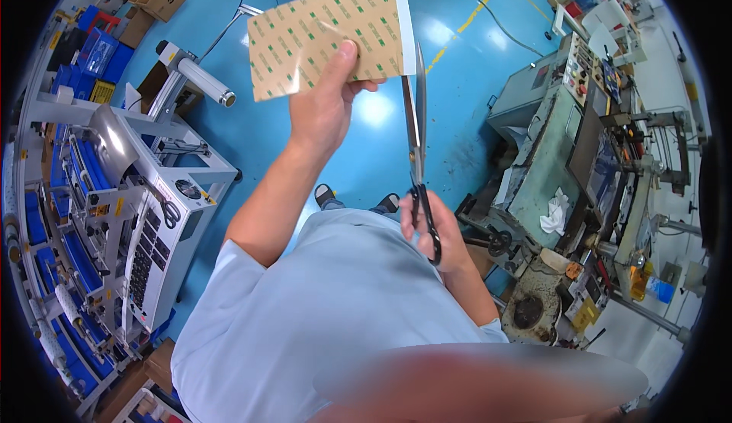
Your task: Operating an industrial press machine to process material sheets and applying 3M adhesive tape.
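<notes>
Tan sheet [305,42] is pinched by the left hand [320,114], likely to steady its white edge [409,30] beside scissors [416,160] the curled right hand [446,232] grips.

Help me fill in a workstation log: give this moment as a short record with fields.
left hand: grips a tan sheet with green print, thumb on top
right hand: holds black-handled scissors
blades: parted, at the sheet's white right-hand strip; contact unclear
left side: white machine cabinet, second pair of scissors on it
right side: worn green machine, crumpled white tissue on it
floor: blue, with yellow line
</notes>
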A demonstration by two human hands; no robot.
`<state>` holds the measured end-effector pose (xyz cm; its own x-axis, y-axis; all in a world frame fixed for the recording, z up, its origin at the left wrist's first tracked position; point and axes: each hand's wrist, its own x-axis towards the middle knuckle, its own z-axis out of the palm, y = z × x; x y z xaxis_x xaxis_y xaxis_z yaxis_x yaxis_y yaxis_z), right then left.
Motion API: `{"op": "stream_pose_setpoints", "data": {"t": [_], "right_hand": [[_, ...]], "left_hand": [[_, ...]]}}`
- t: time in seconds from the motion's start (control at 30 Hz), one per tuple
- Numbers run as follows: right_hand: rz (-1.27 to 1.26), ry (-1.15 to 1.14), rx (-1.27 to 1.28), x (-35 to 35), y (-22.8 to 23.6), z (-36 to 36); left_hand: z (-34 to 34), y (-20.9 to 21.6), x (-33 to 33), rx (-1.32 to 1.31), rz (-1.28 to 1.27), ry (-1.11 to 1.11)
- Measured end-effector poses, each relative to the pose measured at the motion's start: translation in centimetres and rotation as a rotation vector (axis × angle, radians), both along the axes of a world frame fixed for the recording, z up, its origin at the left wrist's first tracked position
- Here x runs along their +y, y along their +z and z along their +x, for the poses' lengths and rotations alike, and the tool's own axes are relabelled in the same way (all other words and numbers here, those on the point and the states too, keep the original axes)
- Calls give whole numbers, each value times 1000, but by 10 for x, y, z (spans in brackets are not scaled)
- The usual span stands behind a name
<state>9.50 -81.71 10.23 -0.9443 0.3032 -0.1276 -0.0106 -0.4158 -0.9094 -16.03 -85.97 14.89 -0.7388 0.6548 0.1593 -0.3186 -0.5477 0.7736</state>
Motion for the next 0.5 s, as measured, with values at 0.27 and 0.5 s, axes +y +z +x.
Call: {"op": "stream_pose_setpoints", "data": {"t": [0.27,0.5], "right_hand": [[68,16,-91,36,19,23],[-29,111,-120,45,27,28]], "left_hand": [[-36,24,-15,41,-187,-197],[-53,21,-11,180,-284,-305]]}}
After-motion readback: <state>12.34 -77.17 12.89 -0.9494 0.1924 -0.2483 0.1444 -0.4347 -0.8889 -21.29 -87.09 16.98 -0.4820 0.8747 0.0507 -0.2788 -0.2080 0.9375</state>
